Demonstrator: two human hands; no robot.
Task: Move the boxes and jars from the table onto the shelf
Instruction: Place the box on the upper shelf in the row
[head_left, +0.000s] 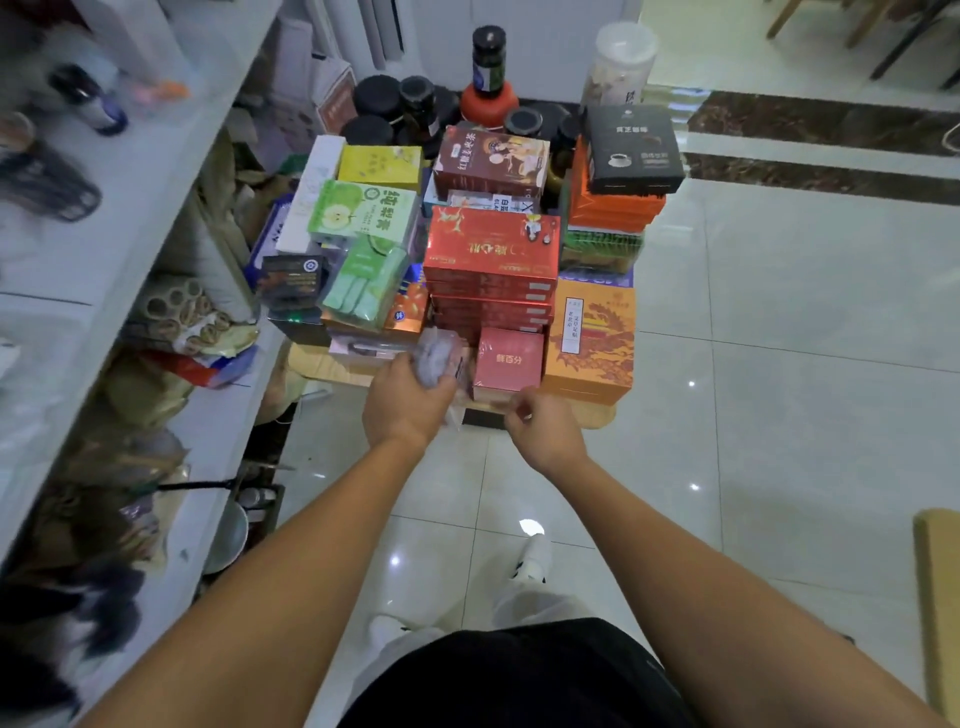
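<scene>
A low wooden table (598, 415) is piled with boxes: a stack of red boxes (491, 244), a pink box (509, 358), an orange dragon box (592, 338) and a green apple box (358, 208). Dark-lidded jars (379, 96) stand at its back. My left hand (408, 402) grips a clear packet with greyish contents (440, 356) at the table's front edge. My right hand (543, 426) hovers just right of it, below the pink box, fingers curled. Blur hides whether it holds anything. The white shelf (156, 171) runs along the left.
The shelf boards carry bottles, bags and dried goods, all blurred. A black box (631, 150) tops an orange stack at the table's right. A tall clear canister (618, 62) stands behind. Glossy tiled floor (779, 389) lies to the right, with a cardboard edge (937, 597) far right.
</scene>
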